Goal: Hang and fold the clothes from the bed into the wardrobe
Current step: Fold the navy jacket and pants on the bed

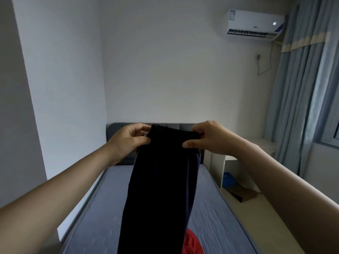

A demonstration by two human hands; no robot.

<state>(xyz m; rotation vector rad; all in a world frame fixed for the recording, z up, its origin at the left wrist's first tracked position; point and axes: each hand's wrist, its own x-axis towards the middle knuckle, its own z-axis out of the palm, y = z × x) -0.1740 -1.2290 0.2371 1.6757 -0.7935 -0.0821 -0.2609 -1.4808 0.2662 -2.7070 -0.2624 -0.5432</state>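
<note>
1. Two grips share one piece of clothing. My left grip (126,141) and right grip (211,138) are raised side by side at about the same height. Each pinches the top edge of a dark garment (161,180) between thumb and curled fingers.
2. The left grip has the garment's left top corner and the right grip has the right one. The top edge is stretched between them.
3. Below the grips the garment hangs in a long, narrow drop. It is nearly black, with a navy strip showing under the right grip. Its lower end runs off the bottom of the view, so I cannot tell whether it touches anything.
4. Under the grips and the hanging cloth lies the bed (216,208), with a blue-grey cover.
5. Far below the right grip, just beside the garment's lower part, a red garment (190,244) lies on the bed. The dark cloth hides part of it.
6. Behind both grips the dark headboard (117,128) stands against a pale wall.
7. Out past the right grip a white shelf unit (216,165) stands beside the bed, and blue curtains (297,107) hang farther right. High above that grip an air conditioner (255,24) is mounted on the wall.
</note>
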